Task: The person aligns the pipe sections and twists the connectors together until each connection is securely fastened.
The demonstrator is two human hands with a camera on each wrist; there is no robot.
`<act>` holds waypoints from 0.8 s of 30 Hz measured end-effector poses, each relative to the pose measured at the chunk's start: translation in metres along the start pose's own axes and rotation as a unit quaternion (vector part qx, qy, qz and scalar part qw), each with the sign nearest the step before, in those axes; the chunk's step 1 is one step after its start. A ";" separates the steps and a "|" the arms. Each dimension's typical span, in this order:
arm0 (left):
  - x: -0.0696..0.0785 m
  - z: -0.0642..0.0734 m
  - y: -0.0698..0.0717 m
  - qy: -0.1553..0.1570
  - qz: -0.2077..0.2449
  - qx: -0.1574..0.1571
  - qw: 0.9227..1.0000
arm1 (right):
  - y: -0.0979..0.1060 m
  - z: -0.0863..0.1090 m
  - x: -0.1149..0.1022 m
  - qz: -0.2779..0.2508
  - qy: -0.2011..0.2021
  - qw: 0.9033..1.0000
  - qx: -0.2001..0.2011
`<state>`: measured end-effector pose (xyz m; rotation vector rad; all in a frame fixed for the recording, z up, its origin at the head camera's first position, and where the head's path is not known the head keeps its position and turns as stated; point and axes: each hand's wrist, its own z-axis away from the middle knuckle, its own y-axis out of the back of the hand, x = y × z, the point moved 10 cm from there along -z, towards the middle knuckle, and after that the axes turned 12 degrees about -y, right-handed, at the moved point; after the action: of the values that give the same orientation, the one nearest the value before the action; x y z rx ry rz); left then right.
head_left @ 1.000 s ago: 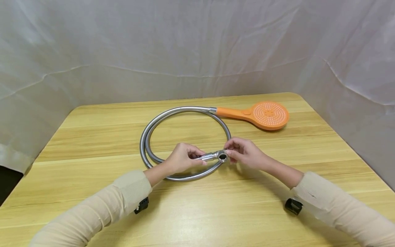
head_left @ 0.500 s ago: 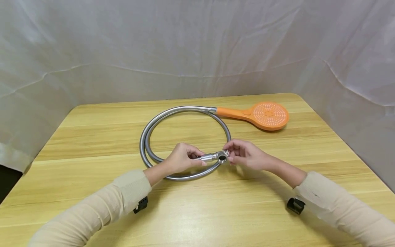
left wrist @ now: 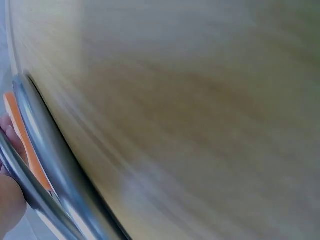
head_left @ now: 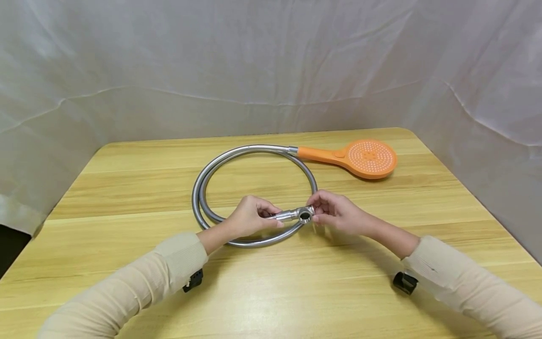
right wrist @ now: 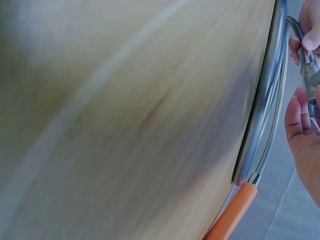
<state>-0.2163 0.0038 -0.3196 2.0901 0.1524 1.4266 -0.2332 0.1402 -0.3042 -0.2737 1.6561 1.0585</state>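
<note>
A coiled metal shower hose [head_left: 197, 193] lies mid-table, joined at the back to an orange shower head [head_left: 369, 159] lying spray side up. My left hand [head_left: 247, 218] pinches the chrome nut [head_left: 284, 216] at the hose's near end between thumb and fingers. Onto that end sits a small chrome pipe fitting [head_left: 305, 214], its round opening facing me. My right hand [head_left: 340, 213] pinches the fitting's right end with thumb and fingertips. In the right wrist view, threads [right wrist: 313, 107] show on the fitting beside the right fingers [right wrist: 300, 110].
The wooden table [head_left: 139, 188] has a pale cloth [head_left: 271, 70] hanging behind it and at both sides. Black wrist cameras [head_left: 405, 283] sit under both sleeves. A dark gap [head_left: 12, 249] shows at the left edge.
My right fingers have shifted slightly to the right along the fitting, so more of its end shows. My left hand, the hose and the shower head stay put.
</note>
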 end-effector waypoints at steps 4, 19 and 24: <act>0.000 0.000 0.000 0.002 0.001 0.003 1.000 | 0.000 0.000 0.002 0.000 -0.010 1.000 0.006; 0.000 -0.001 -0.001 0.004 0.002 0.001 1.000 | -0.001 -0.006 0.017 0.019 -0.079 0.997 0.020; -0.001 0.000 -0.001 0.011 -0.007 -0.001 1.000 | -0.002 -0.006 0.017 0.033 -0.083 0.996 0.020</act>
<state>-0.2168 0.0047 -0.3209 2.0694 0.1730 1.4407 -0.2426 0.1403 -0.3200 -0.1030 1.5432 1.0668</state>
